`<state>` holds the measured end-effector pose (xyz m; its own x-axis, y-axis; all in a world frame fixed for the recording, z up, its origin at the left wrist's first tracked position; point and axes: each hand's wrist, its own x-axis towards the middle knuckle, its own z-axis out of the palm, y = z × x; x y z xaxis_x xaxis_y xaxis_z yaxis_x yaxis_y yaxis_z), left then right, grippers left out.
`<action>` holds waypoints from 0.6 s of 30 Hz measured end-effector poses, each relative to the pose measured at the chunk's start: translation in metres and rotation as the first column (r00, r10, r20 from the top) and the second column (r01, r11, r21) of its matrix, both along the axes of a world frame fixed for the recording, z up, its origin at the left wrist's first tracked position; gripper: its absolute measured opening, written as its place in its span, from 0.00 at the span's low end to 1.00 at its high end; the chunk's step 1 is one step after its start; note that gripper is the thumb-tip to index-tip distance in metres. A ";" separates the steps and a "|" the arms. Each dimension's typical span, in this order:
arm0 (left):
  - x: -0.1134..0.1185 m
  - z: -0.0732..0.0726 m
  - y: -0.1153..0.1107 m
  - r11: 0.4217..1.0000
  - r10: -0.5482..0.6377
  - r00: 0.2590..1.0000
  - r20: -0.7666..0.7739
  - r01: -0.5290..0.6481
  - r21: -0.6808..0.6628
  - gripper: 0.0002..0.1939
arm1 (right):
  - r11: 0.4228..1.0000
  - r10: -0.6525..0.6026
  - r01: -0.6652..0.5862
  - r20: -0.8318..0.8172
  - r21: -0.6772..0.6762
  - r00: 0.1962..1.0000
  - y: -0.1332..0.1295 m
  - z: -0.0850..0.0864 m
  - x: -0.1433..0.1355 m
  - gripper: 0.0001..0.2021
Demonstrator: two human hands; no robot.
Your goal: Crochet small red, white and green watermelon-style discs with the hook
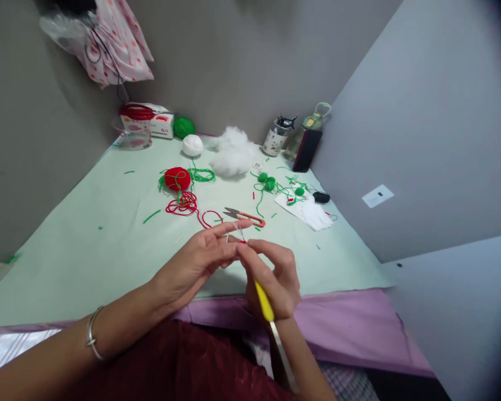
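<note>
My right hand [275, 273] is closed round a crochet hook [264, 301] with a yellow grip and a pale metal shaft. Its tip meets a small red crochet piece [242, 242], mostly hidden by my fingers. My left hand [212, 248] pinches that piece between thumb and fingers, with white yarn [235, 225] looped over its raised index finger. Just beyond my fingertips lie orange thread snips [250, 217]. Loose red yarn [183, 204] trails from a red yarn ball [177, 179] towards the snips.
White stuffing [232, 153], a white yarn ball [192, 146] and a green yarn ball [184, 127] sit at the back. Small green crochet balls [268, 182] lie right of centre. A pen cup [274, 140], a bottle [294, 146] and a dark phone-like slab [308, 150] stand by the right wall.
</note>
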<state>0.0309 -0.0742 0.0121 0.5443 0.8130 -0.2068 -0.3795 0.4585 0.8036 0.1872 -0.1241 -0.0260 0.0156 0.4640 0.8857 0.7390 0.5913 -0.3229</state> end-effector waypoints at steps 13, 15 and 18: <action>0.004 -0.001 -0.003 0.984 0.088 0.996 -0.035 -0.081 0.158 0.20 | 0.987 0.119 -0.138 -0.219 -0.077 0.968 0.006 0.005 -0.003 0.16; 0.005 0.000 0.000 0.998 0.027 1.000 0.010 -0.028 0.050 0.19 | 0.999 0.051 -0.050 -0.118 0.008 0.992 0.005 0.003 -0.003 0.18; 0.004 0.001 0.005 0.998 -0.009 0.996 0.088 0.014 -0.059 0.14 | 0.988 0.096 -0.128 -0.312 -0.086 0.945 0.006 0.007 0.001 0.13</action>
<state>0.0345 -0.0695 0.0130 0.5715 0.7944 -0.2056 -0.4416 0.5090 0.7389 0.1886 -0.1181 -0.0187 0.2213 0.5670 0.7934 0.5257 0.6159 -0.5868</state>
